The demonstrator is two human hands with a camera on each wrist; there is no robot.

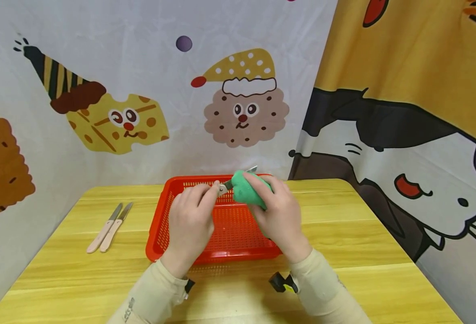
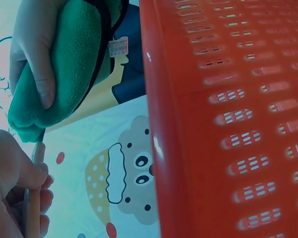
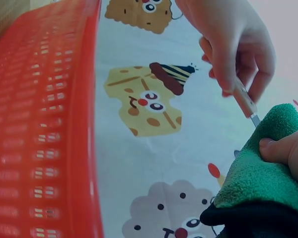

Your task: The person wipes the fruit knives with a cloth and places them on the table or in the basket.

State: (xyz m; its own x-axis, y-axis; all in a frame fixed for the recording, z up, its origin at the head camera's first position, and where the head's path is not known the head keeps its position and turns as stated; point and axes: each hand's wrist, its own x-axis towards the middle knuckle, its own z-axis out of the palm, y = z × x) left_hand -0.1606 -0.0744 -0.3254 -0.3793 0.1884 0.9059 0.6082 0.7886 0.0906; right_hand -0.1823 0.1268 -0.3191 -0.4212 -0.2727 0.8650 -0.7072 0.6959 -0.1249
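Observation:
My left hand (image 1: 191,221) grips a knife by its light wooden handle (image 3: 244,99), with thumb and fingers near the blade end. A green plush cloth (image 1: 247,188) with black edging is folded round the blade, and my right hand (image 1: 279,215) pinches it there, the thumb lying along the cloth. Most of the blade is hidden by the cloth, but its tip (image 1: 252,169) shows past the far side in the head view. A small white tag (image 2: 118,47) hangs from the cloth in the left wrist view. Both hands are above a red plastic basket (image 1: 155,220).
Two more knives, a left one (image 1: 100,236) and a right one (image 1: 111,235), lie side by side on the wood-grain table (image 1: 355,234), left of the basket. Their blades point away from me. A curtain (image 1: 149,67) printed with cartoons hangs behind the table.

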